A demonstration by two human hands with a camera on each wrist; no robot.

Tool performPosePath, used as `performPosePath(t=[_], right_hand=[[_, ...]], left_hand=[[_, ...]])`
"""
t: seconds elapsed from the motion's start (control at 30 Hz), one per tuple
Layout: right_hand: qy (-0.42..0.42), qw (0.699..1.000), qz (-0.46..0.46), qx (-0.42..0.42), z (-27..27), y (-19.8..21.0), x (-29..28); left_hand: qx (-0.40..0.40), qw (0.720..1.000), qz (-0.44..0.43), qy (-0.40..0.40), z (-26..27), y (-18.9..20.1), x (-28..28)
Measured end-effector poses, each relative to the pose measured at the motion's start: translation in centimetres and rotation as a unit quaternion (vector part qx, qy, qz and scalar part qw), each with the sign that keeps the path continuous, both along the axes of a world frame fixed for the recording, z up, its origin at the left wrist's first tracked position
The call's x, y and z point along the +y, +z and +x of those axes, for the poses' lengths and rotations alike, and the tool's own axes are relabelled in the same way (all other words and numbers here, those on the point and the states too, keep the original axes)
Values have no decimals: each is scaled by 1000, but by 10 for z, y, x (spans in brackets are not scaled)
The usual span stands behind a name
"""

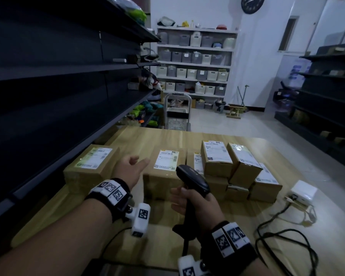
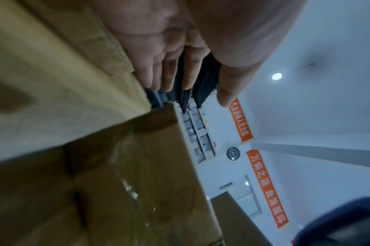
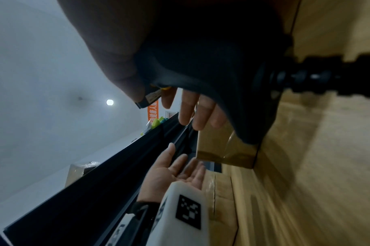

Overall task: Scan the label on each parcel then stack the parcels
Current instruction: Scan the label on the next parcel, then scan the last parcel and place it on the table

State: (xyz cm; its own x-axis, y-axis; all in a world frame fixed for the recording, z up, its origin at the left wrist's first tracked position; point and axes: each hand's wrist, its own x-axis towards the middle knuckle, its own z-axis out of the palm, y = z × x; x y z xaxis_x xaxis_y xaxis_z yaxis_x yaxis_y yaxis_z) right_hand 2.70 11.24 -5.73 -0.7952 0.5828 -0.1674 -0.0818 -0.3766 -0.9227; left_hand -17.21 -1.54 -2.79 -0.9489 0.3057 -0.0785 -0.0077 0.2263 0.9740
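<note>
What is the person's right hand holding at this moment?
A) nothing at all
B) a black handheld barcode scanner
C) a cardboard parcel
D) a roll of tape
B: the right hand has its fingers wrapped around the grip of the black scanner, whose head points toward the labelled parcels on the wooden table, while the left hand is open and holds nothing.

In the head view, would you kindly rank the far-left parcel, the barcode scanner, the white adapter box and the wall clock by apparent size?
1. Far-left parcel
2. Barcode scanner
3. White adapter box and wall clock: alike, and the clock is far off and cropped, so unranked.
</note>
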Motion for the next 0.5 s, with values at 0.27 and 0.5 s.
performPosePath(t=[0.27, 0.5], right_hand=[[15, 1000, 0, -14, -23, 17, -41], [26, 998, -26, -41, -34, 17, -61]], left_hand=[[182, 918, -353, 16, -57, 25, -76], [181, 819, -540, -71, -53, 19, -99]])
